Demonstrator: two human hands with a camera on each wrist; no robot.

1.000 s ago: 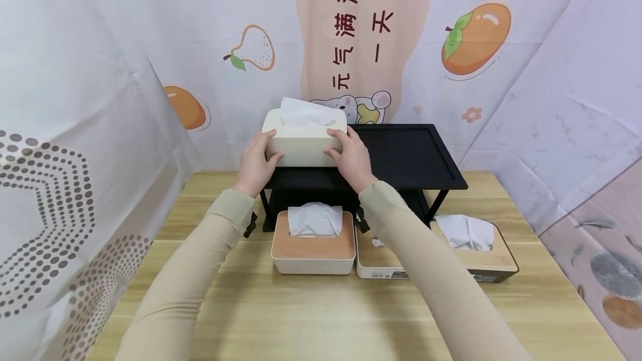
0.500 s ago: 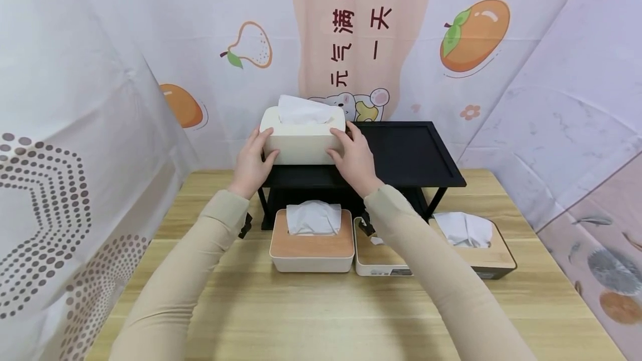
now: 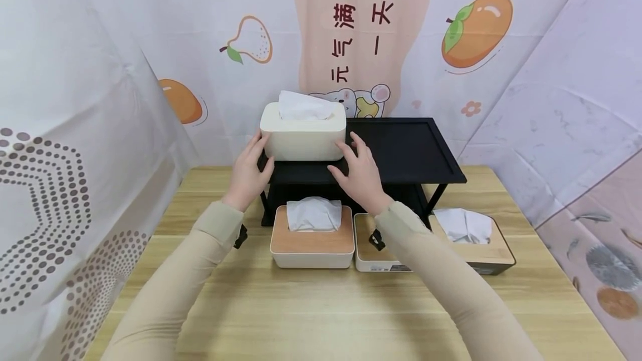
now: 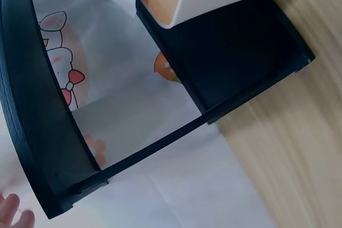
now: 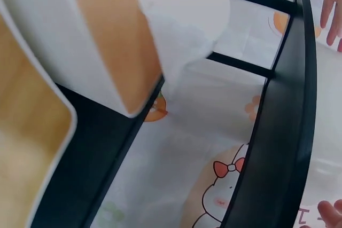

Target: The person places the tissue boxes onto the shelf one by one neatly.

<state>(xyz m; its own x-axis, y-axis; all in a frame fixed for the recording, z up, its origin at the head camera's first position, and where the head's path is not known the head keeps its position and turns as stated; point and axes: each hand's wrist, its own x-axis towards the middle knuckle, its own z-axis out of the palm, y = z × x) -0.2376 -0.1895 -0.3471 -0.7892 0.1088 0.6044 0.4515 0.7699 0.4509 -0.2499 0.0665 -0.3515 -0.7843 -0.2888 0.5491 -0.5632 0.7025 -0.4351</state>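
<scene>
A cream tissue box (image 3: 303, 144) with a white tissue sticking up stands on the left part of a black two-tier shelf (image 3: 401, 152). My left hand (image 3: 247, 174) is at the box's left front corner, fingers extended and thumb apart. At the right front corner is my right hand (image 3: 362, 176), its fingers spread and loosely bent around nothing. Whether fingertips still touch the box is hard to tell. Only some fingertips (image 4: 13, 212) show at the lower left of the left wrist view. Fingers (image 5: 331, 214) also appear at the right edge of the right wrist view.
In front of the shelf, a white tissue box with a wooden lid (image 3: 312, 244) stands on the wooden table (image 3: 311, 316). Right of it are a second wood-lidded box (image 3: 368, 249), partly behind my right arm, and a dark-sided one (image 3: 494, 249). A printed curtain (image 3: 200, 15) hangs behind.
Both hands have loosened from the cream tissue box and drawn slightly outward; the right thumb has come off its front. The box stays on the shelf's top. The head view has tilted slightly.
</scene>
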